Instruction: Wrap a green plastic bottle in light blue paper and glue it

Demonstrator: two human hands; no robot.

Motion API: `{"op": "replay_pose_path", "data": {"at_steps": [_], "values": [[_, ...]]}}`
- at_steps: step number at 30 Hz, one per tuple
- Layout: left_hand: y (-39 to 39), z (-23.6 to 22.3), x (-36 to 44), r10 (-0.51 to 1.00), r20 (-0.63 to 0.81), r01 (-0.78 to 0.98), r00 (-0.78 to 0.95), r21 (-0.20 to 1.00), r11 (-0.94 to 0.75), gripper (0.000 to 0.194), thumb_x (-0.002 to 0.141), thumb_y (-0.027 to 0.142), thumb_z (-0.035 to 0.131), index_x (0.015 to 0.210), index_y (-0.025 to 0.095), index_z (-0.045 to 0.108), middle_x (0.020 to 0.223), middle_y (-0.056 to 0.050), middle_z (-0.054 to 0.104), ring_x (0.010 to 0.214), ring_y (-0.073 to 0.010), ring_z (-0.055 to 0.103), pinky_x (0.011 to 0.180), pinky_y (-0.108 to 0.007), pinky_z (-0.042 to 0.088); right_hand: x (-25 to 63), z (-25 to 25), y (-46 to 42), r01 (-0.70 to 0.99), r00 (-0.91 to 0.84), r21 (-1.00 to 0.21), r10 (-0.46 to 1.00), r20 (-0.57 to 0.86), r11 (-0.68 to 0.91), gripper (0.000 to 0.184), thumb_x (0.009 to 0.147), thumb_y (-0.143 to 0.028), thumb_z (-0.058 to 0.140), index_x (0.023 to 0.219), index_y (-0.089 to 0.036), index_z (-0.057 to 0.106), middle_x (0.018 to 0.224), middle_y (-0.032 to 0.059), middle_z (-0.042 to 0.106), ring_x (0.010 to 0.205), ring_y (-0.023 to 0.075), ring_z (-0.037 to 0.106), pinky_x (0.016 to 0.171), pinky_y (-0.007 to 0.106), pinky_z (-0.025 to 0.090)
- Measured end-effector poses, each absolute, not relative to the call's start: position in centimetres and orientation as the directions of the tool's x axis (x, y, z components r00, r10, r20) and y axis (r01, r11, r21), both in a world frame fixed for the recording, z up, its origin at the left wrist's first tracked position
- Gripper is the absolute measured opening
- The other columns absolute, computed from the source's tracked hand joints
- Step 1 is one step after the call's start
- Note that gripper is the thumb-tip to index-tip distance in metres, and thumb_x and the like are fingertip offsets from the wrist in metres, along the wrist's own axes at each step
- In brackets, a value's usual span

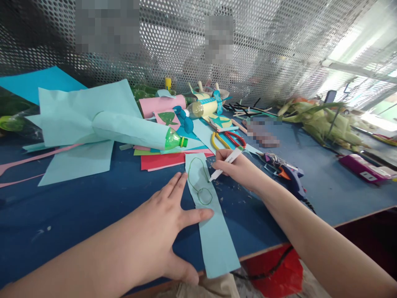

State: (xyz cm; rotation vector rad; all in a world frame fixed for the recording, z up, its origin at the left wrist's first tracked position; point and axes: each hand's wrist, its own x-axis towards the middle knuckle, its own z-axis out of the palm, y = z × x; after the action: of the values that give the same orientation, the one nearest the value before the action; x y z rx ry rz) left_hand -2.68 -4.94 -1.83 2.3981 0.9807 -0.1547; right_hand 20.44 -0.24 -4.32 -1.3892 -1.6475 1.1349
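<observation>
A strip of light blue paper (pixel 218 240) lies lengthwise on the blue table in front of me and reaches past its front edge. Green lines on it form a long rounded outline with a small circle below. My left hand (pixel 161 213) is spread out, its forefinger at the strip's left edge and another finger across the paper. Between the fingers of my right hand (pixel 237 165) is a white marker (pixel 218 173), tilted, with its tip at the right side of the outline.
Behind the strip are red-handled scissors (pixel 235 139), coloured paper sheets (pixel 161 161) and a bottle wrapped in blue paper (pixel 133 130). To the right lie a glue gun (pixel 291 178), a purple power strip (pixel 364 167) and corn husks (pixel 322 122). Perforated metal (pixel 173 37) stands behind.
</observation>
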Motion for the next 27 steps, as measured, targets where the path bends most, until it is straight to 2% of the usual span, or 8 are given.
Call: {"op": "replay_pose_path", "data": {"at_steps": [8,12,15,18,21,24,26,27], "values": [[-5.1,-1.5,-2.4,0.633,-0.311,0.701,0.709,0.412,-0.582,0.089,0.048,0.062,0.083,0.131,0.045,0.055,0.162,-0.004,0.001,0.141,-0.0504,0.003,0.105,-0.070,0.023,20.1,-3.5,-0.7,0.383,-0.274,-0.923,0.958,-0.087,0.025,0.025,0.072,-0.021,0.059,0.053,-0.021,0.042,0.046,-0.0087,0.038,0.046,0.0081,0.031,0.045,0.025,0.021],[-4.9,-1.7,-2.4,0.605,-0.357,0.701,0.712,0.405,-0.587,0.092,0.048,0.065,0.081,0.133,0.045,0.052,0.162,-0.004,-0.002,0.141,-0.0511,-0.001,0.104,-0.072,0.023,20.1,-3.8,-0.5,0.095,-0.180,-0.995,0.983,-0.048,-0.031,0.030,0.075,-0.026,0.063,0.055,-0.021,0.042,0.050,-0.0078,0.038,0.050,0.0080,0.032,0.048,0.024,0.023],[-4.5,-1.8,-2.4,0.609,-0.341,0.697,0.716,0.399,-0.596,0.092,0.050,0.073,0.075,0.134,0.044,0.051,0.162,-0.004,-0.001,0.142,-0.0505,0.000,0.105,-0.071,0.021,20.1,-3.7,-0.2,-0.120,-0.042,-0.990,0.997,-0.066,-0.071,0.030,0.075,-0.035,0.070,0.060,-0.021,0.047,0.053,-0.0077,0.037,0.050,0.0084,0.031,0.047,0.022,0.027],[-4.1,-1.7,-2.4,0.627,-0.308,0.697,0.715,0.381,-0.607,0.090,0.054,0.077,0.070,0.135,0.044,0.050,0.162,-0.004,0.000,0.143,-0.0489,-0.001,0.107,-0.070,0.020,20.2,-3.1,0.0,-0.213,0.047,-0.974,0.996,-0.082,-0.070,0.032,0.073,-0.045,0.074,0.066,-0.021,0.053,0.050,-0.0087,0.035,0.049,0.0085,0.029,0.047,0.021,0.033],[-3.9,-1.3,-2.7,0.623,-0.293,0.686,0.726,0.377,-0.622,0.091,0.056,0.075,0.070,0.138,0.043,0.046,0.163,-0.006,0.002,0.143,-0.0487,-0.001,0.106,-0.069,0.023,20.5,-2.0,-0.4,-0.190,0.113,-0.981,0.991,-0.073,-0.051,0.034,0.070,-0.048,0.077,0.069,-0.022,0.054,0.048,-0.0106,0.032,0.046,0.0077,0.028,0.050,0.020,0.039],[-3.7,-0.9,-2.9,0.634,-0.261,0.684,0.728,0.354,-0.638,0.091,0.058,0.070,0.074,0.140,0.042,0.045,0.161,-0.010,0.013,0.143,-0.0493,0.011,0.103,-0.066,0.031,20.7,-1.3,-1.8,-0.088,0.084,-0.994,0.994,-0.069,-0.062,0.034,0.069,-0.046,0.077,0.067,-0.023,0.053,0.049,-0.0097,0.039,0.048,0.0083,0.035,0.061,0.023,0.048],[-3.5,-0.8,-2.9,0.658,-0.183,0.677,0.730,0.329,-0.659,0.079,0.065,0.058,0.076,0.136,0.035,0.052,0.152,-0.014,0.034,0.136,-0.0448,0.034,0.100,-0.058,0.040,20.6,-1.3,-3.4,-0.057,0.046,-0.995,0.995,-0.087,-0.084,0.034,0.071,-0.047,0.075,0.066,-0.023,0.052,0.050,-0.0082,0.043,0.051,0.0101,0.043,0.069,0.028,0.051],[-3.4,-0.8,-2.8,0.652,-0.129,0.652,0.747,0.329,-0.683,0.065,0.071,0.050,0.075,0.130,0.030,0.058,0.142,-0.014,0.046,0.127,-0.0396,0.047,0.097,-0.051,0.045,20.5,-1.5,-4.3,-0.060,0.043,-0.993,0.994,-0.105,-0.102,0.034,0.074,-0.048,0.073,0.065,-0.023,0.052,0.049,-0.0075,0.043,0.053,0.0113,0.046,0.072,0.030,0.051]]}}
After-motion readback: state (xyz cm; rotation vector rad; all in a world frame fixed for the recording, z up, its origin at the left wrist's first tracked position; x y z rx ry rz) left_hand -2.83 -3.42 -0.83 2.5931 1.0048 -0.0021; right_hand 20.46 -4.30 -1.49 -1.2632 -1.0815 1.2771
